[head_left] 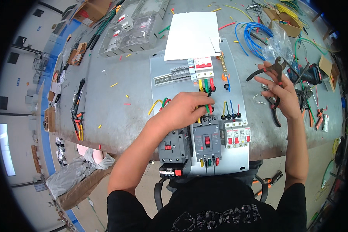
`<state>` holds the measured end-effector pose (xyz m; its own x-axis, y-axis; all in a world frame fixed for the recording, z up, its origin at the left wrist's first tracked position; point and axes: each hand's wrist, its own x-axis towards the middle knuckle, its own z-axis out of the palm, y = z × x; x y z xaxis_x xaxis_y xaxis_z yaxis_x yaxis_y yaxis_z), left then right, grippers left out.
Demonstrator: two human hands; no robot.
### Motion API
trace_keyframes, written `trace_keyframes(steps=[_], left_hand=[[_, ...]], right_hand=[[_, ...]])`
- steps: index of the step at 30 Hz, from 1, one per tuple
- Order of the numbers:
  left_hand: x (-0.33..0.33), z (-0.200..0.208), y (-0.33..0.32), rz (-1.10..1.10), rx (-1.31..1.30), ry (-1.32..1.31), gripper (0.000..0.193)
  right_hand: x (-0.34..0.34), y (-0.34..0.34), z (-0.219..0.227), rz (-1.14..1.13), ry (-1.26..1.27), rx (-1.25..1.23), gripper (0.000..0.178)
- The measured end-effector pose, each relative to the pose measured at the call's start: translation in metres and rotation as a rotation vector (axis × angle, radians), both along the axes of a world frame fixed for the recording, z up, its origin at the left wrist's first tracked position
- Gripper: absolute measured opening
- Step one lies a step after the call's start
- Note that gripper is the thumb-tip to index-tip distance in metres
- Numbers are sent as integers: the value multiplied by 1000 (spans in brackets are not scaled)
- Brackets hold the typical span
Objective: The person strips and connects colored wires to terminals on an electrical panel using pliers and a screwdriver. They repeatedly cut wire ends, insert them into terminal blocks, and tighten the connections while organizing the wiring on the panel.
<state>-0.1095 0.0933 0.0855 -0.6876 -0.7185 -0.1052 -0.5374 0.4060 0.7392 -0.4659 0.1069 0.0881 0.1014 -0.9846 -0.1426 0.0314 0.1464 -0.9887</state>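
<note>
My left hand [185, 110] reaches over a metal mounting plate [237, 100], its fingers closed around short coloured wires [209, 108] just above the grey moulded-case circuit breaker [207, 141]. Exactly which wires it grips is partly hidden by the fingers. Left of that breaker sits a dark grey contactor [174, 147]; to its right stand small white breakers with red switches [237, 135]. Farther up the plate is a white breaker [203, 67] with yellow, green and red wires below it. In my right hand [284, 94], raised right of the plate, are pliers [277, 69] with dark handles spread apart.
White paper [193, 34] covers the plate's far end. Clear plastic enclosures [137, 33] stand at the back left, with pliers and cutters [78, 112] nearer me. Coiled blue wire [253, 36], a plastic bag [278, 42] and a cordless tool [311, 73] lie at the right.
</note>
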Motion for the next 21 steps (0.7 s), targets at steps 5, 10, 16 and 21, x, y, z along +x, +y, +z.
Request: trace_keyframes(steps=[5,10,16,21], left_hand=[[-2,0,0,0,-39,-10,34],[2,-5,0,17,-38,36,32],[3,-7,-1,26,-15,75,25],[5,-14,-1,36,-55,86,28]], right_hand=[[0,-8,-24,-23,-120,88,71],[6,-8,-34,15,-111,115,76],[18,-12,-46,72,-79,91,73],[20,-26,-48,145,98,-15,73]])
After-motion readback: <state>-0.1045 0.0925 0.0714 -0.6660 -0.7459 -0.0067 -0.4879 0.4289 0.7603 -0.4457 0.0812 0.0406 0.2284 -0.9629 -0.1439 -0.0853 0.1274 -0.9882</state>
